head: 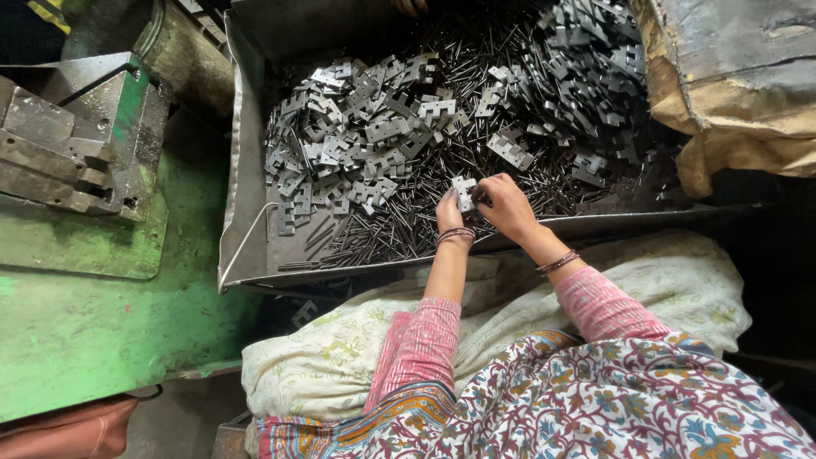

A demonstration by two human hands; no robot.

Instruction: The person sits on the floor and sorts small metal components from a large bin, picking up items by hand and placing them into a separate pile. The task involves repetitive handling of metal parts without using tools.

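My left hand (449, 212) and my right hand (506, 204) meet over the near edge of a metal tray (242, 183). Between their fingers they hold one small notched grey metal plate (464, 190). The tray is filled with a heap of the same notched plates (365, 136) on the left and middle, more plates (586, 51) at the back right, and several thin dark metal pins (382, 234) scattered beneath my hands. Both wrists wear bangles and pink sleeves.
A green machine bed (85, 314) with a steel block fixture (72, 136) stands to the left. A worn sack (731, 85) lies at the right. A flowered cloth cushion (340, 357) covers my lap. Another person's fingers (410, 5) show at the tray's far edge.
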